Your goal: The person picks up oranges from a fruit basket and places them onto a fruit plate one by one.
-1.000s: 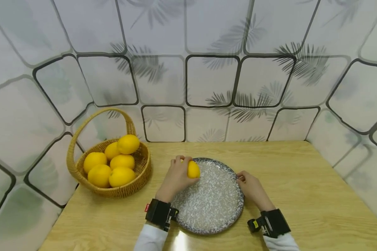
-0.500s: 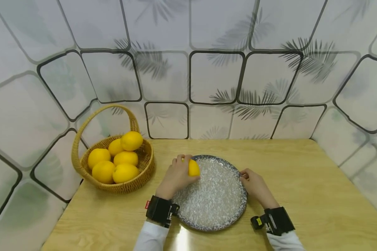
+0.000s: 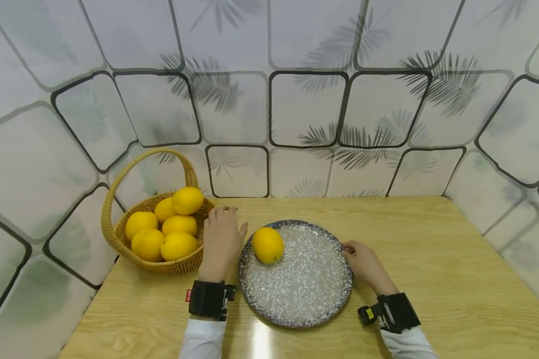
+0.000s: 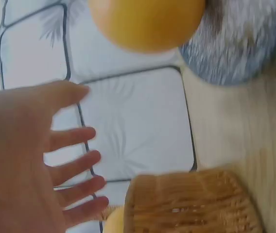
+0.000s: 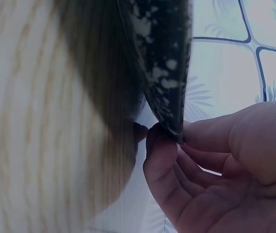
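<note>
Fruit [image 3: 268, 245] down, and the left hand [image 3: 221, 242] was off it! Half a second earlier those fingers had been wrapped around that yellow piece over the near-left part of the speckled plate [image 3: 301, 284]; now it sat on the plate by itself, just inside the upper-left rim, with nobody touching it. The left hand had swung across to the basket [image 3: 166, 269], fingers spread wide and holding nothing, overlapping the right edge of the wicker in the head view (whether skin met weave, I couldn't tell, and the left wrist picture was blurry). Over on the other side, no change: the right hand [image 3: 364, 262] kept its narrow pinch on the plate's right rim, thumb and fingers together, the plate on the desk [image 3: 413, 259]. So the placing looked complete for that one, to my eye, with six yellow fruits [image 3: 178, 247] visible in the basket, none of them gripped.
</note>
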A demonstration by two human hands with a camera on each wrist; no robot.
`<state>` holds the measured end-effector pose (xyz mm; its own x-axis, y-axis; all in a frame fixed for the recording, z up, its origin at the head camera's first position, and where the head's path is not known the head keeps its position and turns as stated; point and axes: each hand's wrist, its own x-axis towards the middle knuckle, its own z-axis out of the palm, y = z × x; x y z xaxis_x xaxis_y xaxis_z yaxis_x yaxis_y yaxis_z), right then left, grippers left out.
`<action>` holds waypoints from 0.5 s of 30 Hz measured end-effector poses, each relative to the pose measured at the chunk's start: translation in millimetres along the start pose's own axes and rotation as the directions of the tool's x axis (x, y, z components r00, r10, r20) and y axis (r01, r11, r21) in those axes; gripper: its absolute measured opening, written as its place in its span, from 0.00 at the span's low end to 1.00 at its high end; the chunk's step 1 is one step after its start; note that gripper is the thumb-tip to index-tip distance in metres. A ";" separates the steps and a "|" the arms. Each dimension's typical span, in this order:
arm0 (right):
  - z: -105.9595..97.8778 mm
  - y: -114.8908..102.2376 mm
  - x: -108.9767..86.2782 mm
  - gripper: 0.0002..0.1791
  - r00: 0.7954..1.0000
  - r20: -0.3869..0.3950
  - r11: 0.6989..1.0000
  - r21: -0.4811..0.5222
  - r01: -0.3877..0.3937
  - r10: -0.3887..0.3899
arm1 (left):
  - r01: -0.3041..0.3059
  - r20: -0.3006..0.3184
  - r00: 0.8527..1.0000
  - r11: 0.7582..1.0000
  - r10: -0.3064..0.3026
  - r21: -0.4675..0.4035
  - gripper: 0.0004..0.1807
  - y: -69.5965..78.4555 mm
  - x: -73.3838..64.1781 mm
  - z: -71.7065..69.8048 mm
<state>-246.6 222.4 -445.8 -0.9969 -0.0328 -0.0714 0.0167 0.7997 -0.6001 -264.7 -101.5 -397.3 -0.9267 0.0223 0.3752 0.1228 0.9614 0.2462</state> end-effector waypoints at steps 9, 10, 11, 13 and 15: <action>0.0 -0.3 -0.2 0.22 1.000 0.001 1.000 -0.012 -0.004 0.004 | 0.064 0.027 0.998 0.997 -0.065 0.044 0.28 -17.7 -6.6 -9.8; 0.2 -0.4 -0.3 0.22 1.000 0.000 1.000 -0.014 -0.001 0.001 | 0.061 0.029 0.998 0.997 -0.062 0.046 0.27 -18.1 -7.4 -11.0; 0.1 -0.5 -0.6 0.22 1.000 0.000 1.000 -0.013 -0.001 0.001 | 0.060 0.028 0.998 0.997 -0.061 0.046 0.25 -18.7 -8.0 -12.0; -0.1 -0.3 -0.9 0.22 1.000 -0.005 1.000 -0.011 0.004 -0.004 | 0.051 0.012 0.999 0.998 -0.052 0.044 0.21 -20.3 -9.1 -13.2; -0.8 -0.4 -1.0 0.21 1.000 -0.009 1.000 -0.007 0.010 -0.010 | 0.045 -0.001 0.999 0.998 -0.045 0.041 0.17 -22.0 -10.3 -13.8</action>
<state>-245.7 222.6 -444.9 -0.9977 -0.0357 -0.0584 0.0062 0.8034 -0.5954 -253.0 -126.7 -394.2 -0.9308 -0.0211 0.3649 0.0666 0.9718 0.2261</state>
